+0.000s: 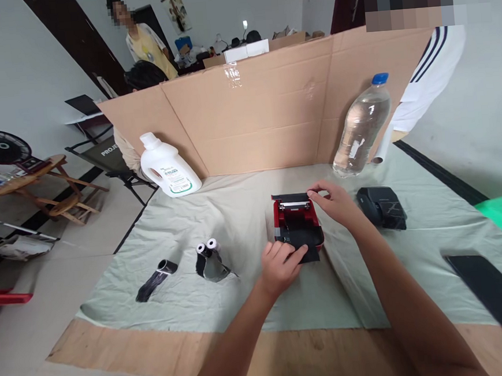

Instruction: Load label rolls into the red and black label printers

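Observation:
A small red and black printer (296, 225) sits on the pale green cloth (236, 224) with its lid swung open at the far side. My left hand (280, 267) rests curled on its near black edge, fingers pressed against it. My right hand (334, 201) pinches the right end of the open lid. Two paper rolls in dark wrapping (211, 260) lie to the left of the printer, and one more wrapped roll (158, 279) lies further left.
A black printer (382, 206) lies right of my right hand. A clear bottle with a blue cap (362, 127) and a white jug (167, 167) stand against a cardboard screen (271, 111). A dark flat slab (498, 299) lies at the right. People stand behind the screen.

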Demonstrator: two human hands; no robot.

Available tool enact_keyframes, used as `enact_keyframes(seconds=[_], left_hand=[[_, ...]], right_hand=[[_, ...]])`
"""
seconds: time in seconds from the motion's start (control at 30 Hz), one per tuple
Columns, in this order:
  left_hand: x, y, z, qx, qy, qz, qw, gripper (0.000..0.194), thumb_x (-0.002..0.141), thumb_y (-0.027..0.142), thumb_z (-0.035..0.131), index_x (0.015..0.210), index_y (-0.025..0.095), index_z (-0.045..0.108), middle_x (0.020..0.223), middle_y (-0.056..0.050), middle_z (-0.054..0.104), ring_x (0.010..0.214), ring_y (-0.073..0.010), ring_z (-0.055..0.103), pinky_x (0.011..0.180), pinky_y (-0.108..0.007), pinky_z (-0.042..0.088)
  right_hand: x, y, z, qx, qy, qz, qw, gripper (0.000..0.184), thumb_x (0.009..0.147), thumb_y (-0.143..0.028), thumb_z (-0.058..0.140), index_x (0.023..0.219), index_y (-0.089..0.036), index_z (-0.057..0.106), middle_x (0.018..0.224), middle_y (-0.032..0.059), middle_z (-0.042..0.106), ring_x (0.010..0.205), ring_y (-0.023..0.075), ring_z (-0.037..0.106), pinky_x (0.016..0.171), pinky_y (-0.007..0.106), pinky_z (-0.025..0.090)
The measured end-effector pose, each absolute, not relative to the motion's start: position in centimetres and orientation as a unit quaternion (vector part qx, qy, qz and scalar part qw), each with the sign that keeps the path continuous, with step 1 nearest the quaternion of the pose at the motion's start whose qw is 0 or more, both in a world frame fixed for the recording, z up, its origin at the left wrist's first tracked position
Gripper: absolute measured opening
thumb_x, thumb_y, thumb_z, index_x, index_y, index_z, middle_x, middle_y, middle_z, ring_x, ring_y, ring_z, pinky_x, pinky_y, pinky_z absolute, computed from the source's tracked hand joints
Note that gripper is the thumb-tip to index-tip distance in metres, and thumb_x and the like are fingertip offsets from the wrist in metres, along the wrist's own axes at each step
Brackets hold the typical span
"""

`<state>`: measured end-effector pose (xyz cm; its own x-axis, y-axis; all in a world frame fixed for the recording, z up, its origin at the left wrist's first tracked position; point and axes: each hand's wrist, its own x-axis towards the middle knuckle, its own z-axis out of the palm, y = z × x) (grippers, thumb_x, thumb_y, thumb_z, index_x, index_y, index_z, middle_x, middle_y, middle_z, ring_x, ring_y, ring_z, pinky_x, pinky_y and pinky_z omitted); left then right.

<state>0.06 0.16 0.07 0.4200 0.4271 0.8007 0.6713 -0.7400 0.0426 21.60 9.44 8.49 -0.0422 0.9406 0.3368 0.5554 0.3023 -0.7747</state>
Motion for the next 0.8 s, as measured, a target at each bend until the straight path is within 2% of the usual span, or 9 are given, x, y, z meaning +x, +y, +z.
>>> enact_keyframes(seconds=[0.07, 0.13, 0.27, 0.37, 0.47, 0.53, 0.63, 0.7, 0.8], left_hand=[[0.0, 0.2, -0.1, -0.83, -0.325, -0.429, 0.148, 0.03, 0.093, 0.015, 0.053, 0.11, 0.024, 0.076, 0.072, -0.002, 0.056, 0.068, -0.0154, 0.045, 0.065, -0.034, 0.025], [0.0, 0.1, -0.2, -0.829, -0.32, -0.431, 0.155, 0.029, 0.093, 0.014, 0.054, 0.109, 0.025, 0.075, 0.071, -0.001, 0.057, 0.067, -0.0148, 0.047, 0.065, -0.034, 0.026], [-0.5, -0.1, 0.0, -0.836, -0.274, -0.442, 0.175, 0.02, 0.093, 0.021, 0.063, 0.109, 0.023, 0.073, 0.072, 0.0, 0.06, 0.068, -0.0142, 0.05, 0.064, -0.033, 0.027], [-1.1, 0.5, 0.6, -0.834, -0.249, -0.475, 0.132, 0.023, 0.095, 0.038, 0.063, 0.109, 0.023, 0.073, 0.079, -0.003, 0.063, 0.074, -0.016, 0.056, 0.067, -0.033, 0.032], [-1.3, 2.3, 1.1, -0.74, -0.394, -0.544, -0.05, 0.03, 0.099, 0.041, 0.053, 0.113, 0.023, 0.072, 0.09, -0.006, 0.063, 0.083, -0.0177, 0.059, 0.075, -0.033, 0.043], [-1.1, 4.0, 1.3, -0.629, -0.495, -0.552, -0.233, 0.031, 0.097, 0.039, 0.054, 0.119, 0.022, 0.068, 0.093, -0.005, 0.061, 0.085, -0.017, 0.06, 0.078, -0.031, 0.048], [-0.6, 5.9, 0.9, -0.522, -0.51, -0.508, -0.458, 0.038, 0.091, 0.034, 0.059, 0.127, 0.022, 0.06, 0.094, -0.002, 0.062, 0.089, -0.0164, 0.062, 0.083, -0.03, 0.052], [-0.4, 6.4, 0.6, -0.492, -0.492, -0.494, -0.522, 0.042, 0.089, 0.03, 0.059, 0.131, 0.024, 0.056, 0.098, -0.002, 0.064, 0.094, -0.017, 0.063, 0.086, -0.03, 0.053], [-0.6, 6.3, 0.4, -0.479, -0.488, -0.489, -0.541, 0.046, 0.087, 0.028, 0.059, 0.133, 0.025, 0.054, 0.101, -0.002, 0.064, 0.097, -0.0172, 0.063, 0.088, -0.03, 0.053]], right_hand=[[22.0, 9.4, 8.2, -0.537, -0.708, 0.241, 0.391, 0.024, 0.089, -0.04, 0.053, 0.085, -0.023, 0.07, 0.092, 0.0064, 0.071, 0.093, 0.0249, 0.064, 0.076, 0.037, 0.053], [22.5, 9.1, 7.3, -0.532, -0.72, 0.267, 0.358, 0.022, 0.085, -0.038, 0.058, 0.097, -0.024, 0.072, 0.103, 0.0074, 0.07, 0.101, 0.0259, 0.063, 0.083, 0.039, 0.054], [23.4, 7.7, 4.6, -0.573, -0.653, 0.352, 0.348, 0.07, 0.074, -0.041, 0.075, 0.141, -0.03, 0.056, 0.141, 0.0128, 0.054, 0.112, 0.0281, 0.064, 0.094, 0.046, 0.056], [23.2, 6.6, 2.6, -0.597, -0.546, 0.447, 0.381, 0.091, 0.075, -0.054, 0.078, 0.155, -0.033, 0.039, 0.158, 0.0155, 0.041, 0.123, 0.0318, 0.062, 0.1, 0.051, 0.054], [22.1, 6.0, 1.0, -0.534, -0.489, 0.537, 0.432, 0.076, 0.081, -0.055, 0.072, 0.149, -0.031, 0.047, 0.154, 0.0115, 0.051, 0.134, 0.0313, 0.057, 0.109, 0.051, 0.05], [21.3, 6.0, 0.1, -0.491, -0.475, 0.555, 0.475, 0.063, 0.084, -0.051, 0.068, 0.142, -0.03, 0.055, 0.149, 0.0078, 0.058, 0.138, 0.0292, 0.054, 0.115, 0.05, 0.045], [20.5, 6.0, -0.8, -0.48, -0.474, 0.545, 0.498, 0.058, 0.085, -0.047, 0.063, 0.14, -0.029, 0.057, 0.15, 0.0052, 0.058, 0.14, 0.0285, 0.052, 0.119, 0.051, 0.04], [20.4, 6.0, -1.0, -0.486, -0.482, 0.536, 0.493, 0.06, 0.085, -0.045, 0.061, 0.142, -0.028, 0.055, 0.151, 0.0049, 0.057, 0.14, 0.0288, 0.052, 0.118, 0.05, 0.042], [20.6, 5.9, -0.8, -0.489, -0.481, 0.53, 0.498, 0.062, 0.083, -0.043, 0.062, 0.143, -0.028, 0.055, 0.15, 0.005, 0.058, 0.138, 0.0288, 0.054, 0.116, 0.049, 0.044]])
